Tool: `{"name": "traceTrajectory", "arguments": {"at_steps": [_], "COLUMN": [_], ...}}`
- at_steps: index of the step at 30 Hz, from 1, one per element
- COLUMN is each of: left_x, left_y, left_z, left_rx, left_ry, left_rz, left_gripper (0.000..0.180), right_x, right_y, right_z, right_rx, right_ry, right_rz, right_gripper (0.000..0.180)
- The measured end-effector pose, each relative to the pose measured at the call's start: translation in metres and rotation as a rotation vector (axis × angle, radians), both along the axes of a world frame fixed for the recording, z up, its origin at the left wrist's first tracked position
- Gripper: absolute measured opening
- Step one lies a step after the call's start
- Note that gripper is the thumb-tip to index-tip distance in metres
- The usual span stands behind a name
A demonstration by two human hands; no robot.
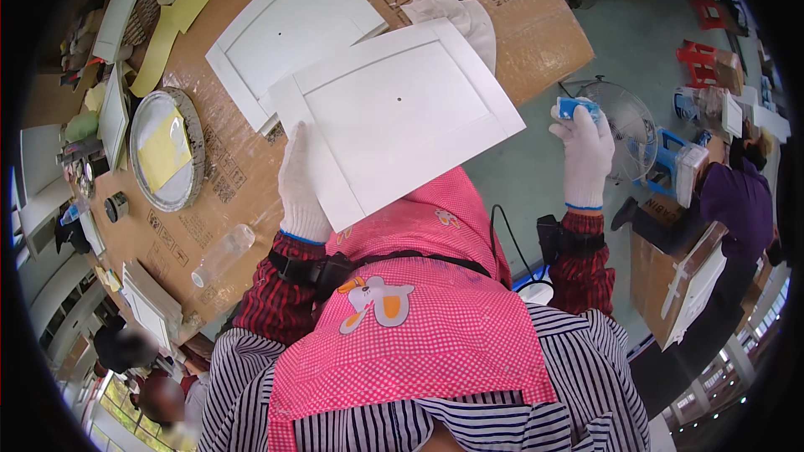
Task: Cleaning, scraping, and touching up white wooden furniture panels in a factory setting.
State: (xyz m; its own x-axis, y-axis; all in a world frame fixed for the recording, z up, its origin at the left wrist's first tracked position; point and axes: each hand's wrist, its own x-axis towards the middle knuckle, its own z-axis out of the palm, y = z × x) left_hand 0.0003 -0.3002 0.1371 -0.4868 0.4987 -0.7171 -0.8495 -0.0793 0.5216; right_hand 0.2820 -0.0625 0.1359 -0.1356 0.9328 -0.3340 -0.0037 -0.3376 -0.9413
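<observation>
A white cabinet door panel [394, 130] with a raised frame and a small dark hole near its middle is tilted in front of me. My left hand [301, 188], in a white knit glove, grips its left edge. Behind it, a second white panel [293, 29] of the same kind rests on the cardboard-covered table [544, 42]. Off to the right of the held panel, my gloved right hand [586, 155] is raised. Its fingers pinch a small blue block [578, 108], apart from the panel.
A crumpled white cloth [469, 25] lies by the panels. To the left are a round tray [138, 151] with yellow paper, a clear plastic bottle [224, 253] and a small dark jar [116, 207]. A floor fan [624, 130] stands right; a person in purple [737, 201] works beyond.
</observation>
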Motion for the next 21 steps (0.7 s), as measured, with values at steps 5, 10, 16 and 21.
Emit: {"name": "traceTrajectory", "arguments": {"at_steps": [5, 10, 16, 21], "left_x": [-0.002, -0.001, -0.005, -0.001], "left_y": [0.000, 0.006, 0.004, 0.013], "left_z": [-0.006, 0.005, -0.004, 0.012], "left_rx": [0.011, 0.000, -0.022, -0.050], "left_ry": [-0.002, 0.058, 0.084, 0.103], "left_rz": [-0.015, -0.036, -0.018, -0.002], "left_gripper": [0.036, 0.038, 0.043, 0.041], "right_x": [-0.007, -0.015, -0.035, -0.052], "right_y": [-0.045, -0.050, -0.054, -0.091], "right_z": [0.009, -0.004, 0.003, 0.029], "right_rx": [0.211, 0.337, 0.387, 0.528], "right_ry": [-0.230, -0.342, -0.478, -0.464], "right_rz": [0.006, 0.035, 0.081, 0.346], "right_gripper": [0.033, 0.035, 0.034, 0.034]}}
